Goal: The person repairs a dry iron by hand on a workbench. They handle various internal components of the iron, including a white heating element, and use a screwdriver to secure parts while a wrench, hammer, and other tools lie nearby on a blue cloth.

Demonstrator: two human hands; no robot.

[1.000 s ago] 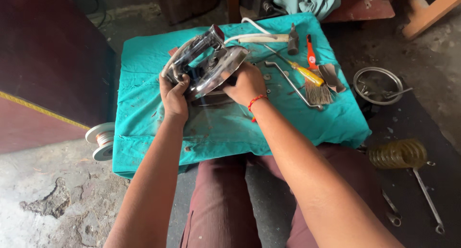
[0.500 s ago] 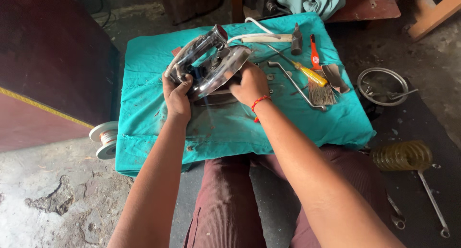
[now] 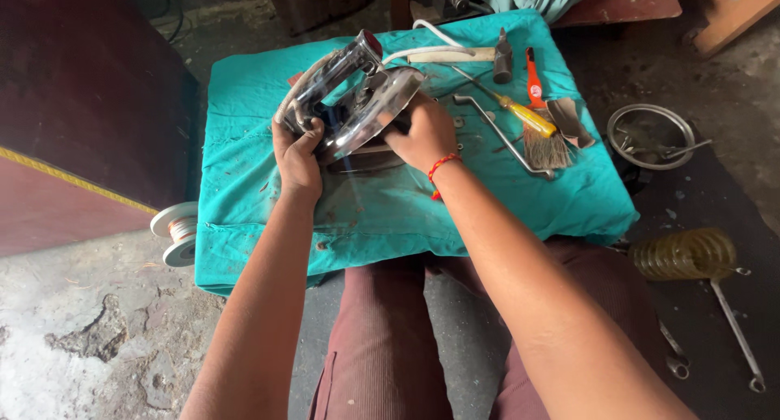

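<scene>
Both hands hold a chromed electric iron (image 3: 353,103) tilted up off the teal cloth (image 3: 390,201) that covers the low bench, in the upper middle of the frame. The left hand (image 3: 296,156) is closed around the rear of the iron's body near the handle loop, thumb and fingers wrapped over the metal edge. The right hand (image 3: 422,132) grips the shiny cover at its right side, fingers curled under it, a red thread bracelet (image 3: 439,166) at the wrist. A dark flat piece, probably the soleplate (image 3: 366,156), lies on the cloth just beneath the raised body; whether it is joined to the iron cannot be told. To handle this well, I judge the left hand should serve as the steady anchor while the right does the shifting, keeping the cover square so its thin edge does not bend or bite the fingers. The white cord (image 3: 422,42) trailing toward the top edge deserves slack. Tools lie to the right on the cloth: a hammer (image 3: 467,56), a yellow-handled screwdriver (image 3: 520,115), a wire brush (image 3: 540,123) and a bent metal rod (image 3: 504,140), all within reach but apart from the hands.
</scene>
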